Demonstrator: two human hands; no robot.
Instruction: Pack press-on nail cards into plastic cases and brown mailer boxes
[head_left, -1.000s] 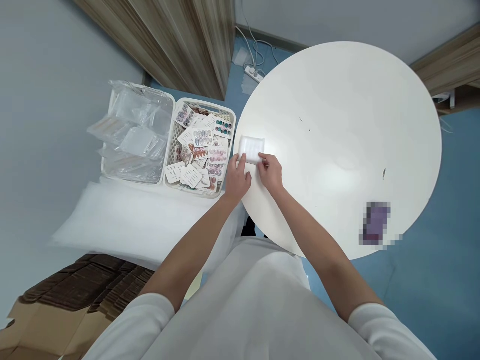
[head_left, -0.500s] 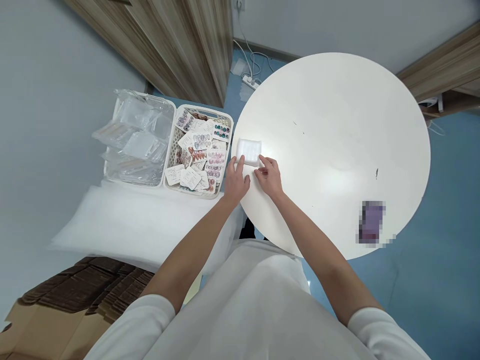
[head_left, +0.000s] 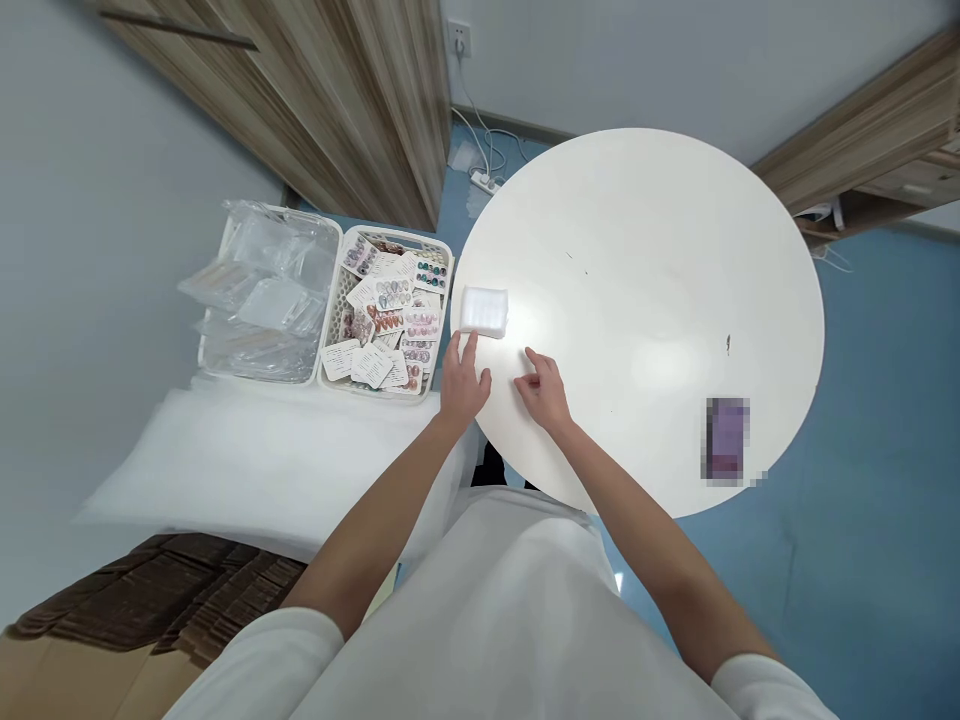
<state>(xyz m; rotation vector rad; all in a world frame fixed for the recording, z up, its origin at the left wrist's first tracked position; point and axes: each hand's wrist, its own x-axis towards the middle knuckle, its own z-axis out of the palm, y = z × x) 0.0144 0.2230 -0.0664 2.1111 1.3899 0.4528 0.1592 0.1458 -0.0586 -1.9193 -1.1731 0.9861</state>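
Note:
A stack of white foam sheets (head_left: 484,311), or a small foam-wrapped packet, lies flat near the left edge of the round white table (head_left: 637,230); I cannot tell which. Just below its near edge is my left hand (head_left: 463,385), fingers stretched out and holding nothing, the fingertips close to the packet. To the right and nearer to me, my right hand (head_left: 544,390) hovers over the tabletop, apart from the packet. Its index finger is extended and the others are partly curled, with nothing seen in them.
Left of the table stands a white basket (head_left: 330,385) of press-on nail cards (head_left: 390,318). Beside it another basket holds clear plastic bags (head_left: 262,290). A white foam roll (head_left: 247,450) and folded cardboard (head_left: 150,600) lie below. A blurred purple object (head_left: 726,440) rests on the table's right.
My hands have drawn back from the white packet, the right one farther, toward me and to the right. The packet stays on the table. The whole view has shifted slightly.

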